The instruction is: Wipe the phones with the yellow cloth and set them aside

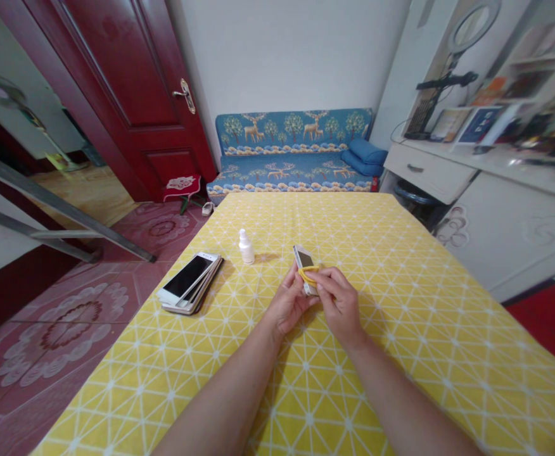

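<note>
Two bare hands sit close together over a yellow patterned tablecloth (pixel 429 329). The left hand (pixel 288 302) clasps a small smartphone (pixel 305 261) by its lower part, the phone tilted with its dark screen showing above the fingers. The right hand (pixel 339 304) closes in from the side, its fingertips (pixel 322 280) pressed on a yellow rubber band (pixel 307 273) that crosses the phone. Left of the hands, a white dropper bottle (pixel 246 248) stands upright. Farther left, a stack of smartphones (pixel 189 285) lies near the cloth's edge. Ahead of the hands, beyond the cloth, stands a blue deer-patterned sofa (pixel 291 136).
</note>
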